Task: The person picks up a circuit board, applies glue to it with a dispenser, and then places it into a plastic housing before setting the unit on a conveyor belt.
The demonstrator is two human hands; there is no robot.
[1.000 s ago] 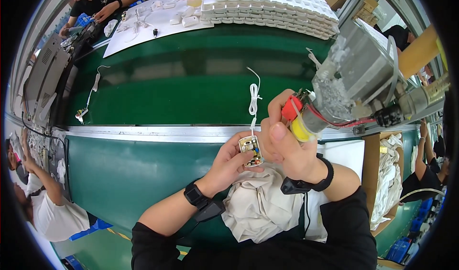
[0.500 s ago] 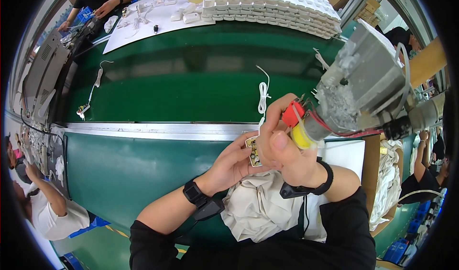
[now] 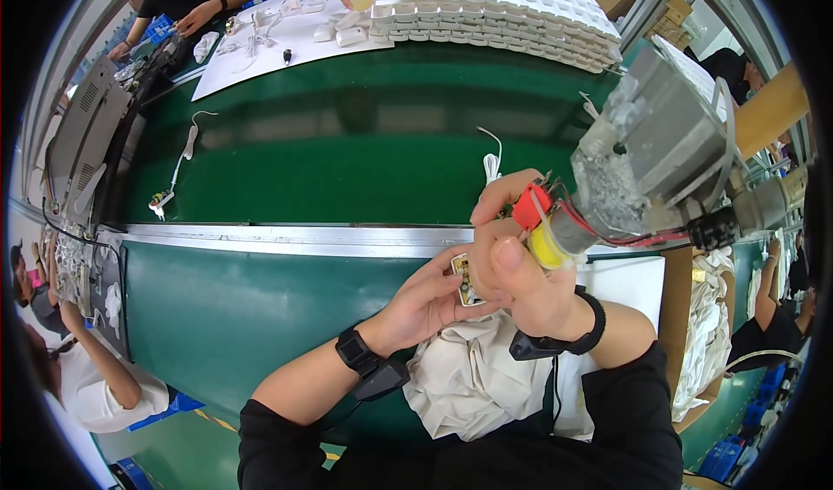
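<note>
My left hand [image 3: 423,306] holds a small white plastic case with a circuit board [image 3: 468,280] inside, its fingers partly hidden behind my right hand. My right hand [image 3: 540,295] is closed round the lower end of a bulky grey tool [image 3: 668,130], which has a red switch [image 3: 531,207], a yellow ring [image 3: 547,247] and a cloudy crust. The tool's tip is hidden by my fingers, close over the case. A bundled white cable [image 3: 491,167] lies just beyond my right hand; whether it joins the case is hidden.
Crumpled cream cloth [image 3: 468,377] lies below my wrists. A cardboard box [image 3: 720,351] stands at right. Beyond the metal rail [image 3: 286,240], a green belt [image 3: 304,169] carries another corded board [image 3: 161,202]. Stacked white trays [image 3: 495,21] stand at the far side. Co-workers sit around.
The case has moved slightly right with my left hand, and the cable has shifted right too. The tool stays nearly in place. At the far side, a co-worker's hand has come further into view.
</note>
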